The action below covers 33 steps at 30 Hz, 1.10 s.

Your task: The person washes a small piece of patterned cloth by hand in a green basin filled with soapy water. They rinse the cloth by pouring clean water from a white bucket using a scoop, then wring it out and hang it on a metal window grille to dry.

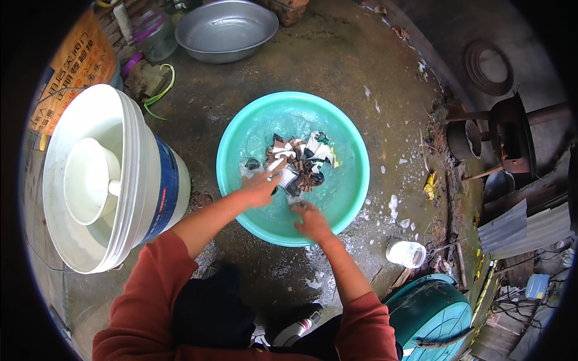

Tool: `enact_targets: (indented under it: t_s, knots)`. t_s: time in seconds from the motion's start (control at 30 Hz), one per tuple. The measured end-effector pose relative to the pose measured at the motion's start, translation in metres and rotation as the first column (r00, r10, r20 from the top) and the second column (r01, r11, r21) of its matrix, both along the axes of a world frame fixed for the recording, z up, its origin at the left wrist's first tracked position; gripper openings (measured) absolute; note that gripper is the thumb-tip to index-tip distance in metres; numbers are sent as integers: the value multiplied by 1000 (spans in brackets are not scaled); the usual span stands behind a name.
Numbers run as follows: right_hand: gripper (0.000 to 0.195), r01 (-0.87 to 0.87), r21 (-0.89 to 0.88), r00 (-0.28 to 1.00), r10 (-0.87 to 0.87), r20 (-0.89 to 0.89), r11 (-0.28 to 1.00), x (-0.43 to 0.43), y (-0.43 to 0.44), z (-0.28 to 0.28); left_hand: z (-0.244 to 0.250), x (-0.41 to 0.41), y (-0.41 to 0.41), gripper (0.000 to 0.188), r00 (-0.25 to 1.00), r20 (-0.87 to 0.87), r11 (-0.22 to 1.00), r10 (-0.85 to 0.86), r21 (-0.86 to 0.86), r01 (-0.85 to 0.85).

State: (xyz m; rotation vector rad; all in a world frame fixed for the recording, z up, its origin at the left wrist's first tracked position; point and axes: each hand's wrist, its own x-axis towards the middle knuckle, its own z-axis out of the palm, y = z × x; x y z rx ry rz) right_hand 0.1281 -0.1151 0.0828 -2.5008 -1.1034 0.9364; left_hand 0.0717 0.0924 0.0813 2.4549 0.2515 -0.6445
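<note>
A turquoise plastic basin [362, 173] of water stands on the wet ground before me. In its middle lies a heap of wet fabric items [300, 160], brown striped, white and black, with a green print on one piece. My left hand [262, 187] reaches over the heap's left side, its fingers at the cloth and slightly blurred; whether it grips any is unclear. Over the basin's near part, my right hand [313, 221] has thumb and fingers apart. Its fingertips are beside a pale grey end of cloth [294, 199] at the heap's lower edge.
To the left stands a large white bucket [174, 194] with a white dipper [90, 180] inside. A grey metal basin [226, 29] sits at the back. Right of me are a clear plastic cup [406, 253] and an overturned green tub [433, 316]. Metal scrap [512, 135] lines the right edge.
</note>
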Motion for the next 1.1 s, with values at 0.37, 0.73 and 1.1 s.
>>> enact_targets:
  t_s: [0.37,0.73,1.1]
  knots:
    - [45,-309,-159,900,234,-367,938,-47,-15,0,5,-54,-49,47,798,-316,842,-513,-6,539]
    - [70,724,124,689,-721,-74,679,-51,26,-61,-18,-26,-44,60,633,-238,558,736,-314,-768]
    - [29,571,409,803,-382,-457,712,40,13,38,15,4,3,26,889,133,683,437,-692,-232]
